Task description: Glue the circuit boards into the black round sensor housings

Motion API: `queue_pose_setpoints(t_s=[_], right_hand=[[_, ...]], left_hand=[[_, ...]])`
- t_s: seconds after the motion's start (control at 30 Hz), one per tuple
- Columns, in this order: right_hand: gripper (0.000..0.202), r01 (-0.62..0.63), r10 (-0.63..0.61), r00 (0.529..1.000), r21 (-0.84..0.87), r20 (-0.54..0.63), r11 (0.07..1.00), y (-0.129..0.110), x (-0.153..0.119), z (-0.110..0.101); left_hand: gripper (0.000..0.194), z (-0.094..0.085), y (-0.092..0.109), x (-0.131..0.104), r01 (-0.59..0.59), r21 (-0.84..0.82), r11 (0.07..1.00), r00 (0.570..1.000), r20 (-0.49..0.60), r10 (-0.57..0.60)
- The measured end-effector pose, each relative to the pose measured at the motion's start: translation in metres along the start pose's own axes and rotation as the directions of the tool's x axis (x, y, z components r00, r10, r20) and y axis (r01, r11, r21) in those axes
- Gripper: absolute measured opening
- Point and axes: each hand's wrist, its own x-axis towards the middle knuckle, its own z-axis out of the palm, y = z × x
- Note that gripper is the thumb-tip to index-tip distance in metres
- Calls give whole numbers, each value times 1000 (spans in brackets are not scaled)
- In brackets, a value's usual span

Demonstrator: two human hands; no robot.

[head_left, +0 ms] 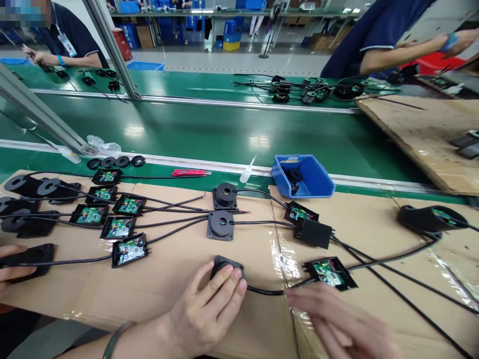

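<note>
My left hand lies on the cardboard at the bottom centre, its fingers laid over a black round housing on a square base. A black cable runs from that housing to an open black box with a green circuit board. My right hand is blurred, fingers spread and holding nothing, just below that box. Two more round housings stand behind, wired to a closed black box and another open box.
Several open boxes with boards and black housings lie at the left, where another person's hand holds one. A blue bin, a red knife and a glue bottle sit by the green conveyor. Co-workers stand beyond.
</note>
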Motion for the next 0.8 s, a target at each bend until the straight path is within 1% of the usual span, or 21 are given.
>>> queue_pose_setpoints(t_s=[0.1,0.13,0.2,0.3,0.4,0.47,0.53,0.6,0.67,0.73,0.8], right_hand=[[20,-161,142,982,-156,-126,975,20,-19,-10],[19,-206,177,972,-194,-157,959,24,-26,-10],[19,-255,210,957,-240,-199,937,32,-38,-10],[18,-274,232,957,-277,-174,921,38,-55,-8],[18,-293,263,954,-272,-143,917,39,-66,-7],[18,-331,289,939,-262,-186,906,41,-70,-6],[21,-389,329,913,-278,-239,878,46,-73,-5],[28,-430,361,899,-335,-248,838,57,-77,-3],[37,-429,368,903,-403,-222,809,74,-83,0],[44,-411,366,912,-426,-188,806,93,-90,3],[47,-403,369,915,-410,-163,818,109,-97,4]], left_hand=[[23,3,1,4,42,-29,999,997,-63,-44],[20,3,1,6,57,-40,998,995,-84,-60],[17,3,1,10,81,-55,995,990,-114,-87],[18,2,0,12,97,-72,993,985,-135,-106],[21,2,0,11,99,-86,991,982,-155,-112],[24,3,0,11,102,-109,989,979,-164,-119],[25,4,-1,10,103,-135,985,978,-167,-125],[23,3,-2,10,94,-155,983,980,-160,-119],[18,2,-5,10,87,-169,982,982,-153,-113],[15,0,-8,9,67,-177,982,986,-137,-92],[16,-1,-12,7,30,-181,983,991,-120,-53]])
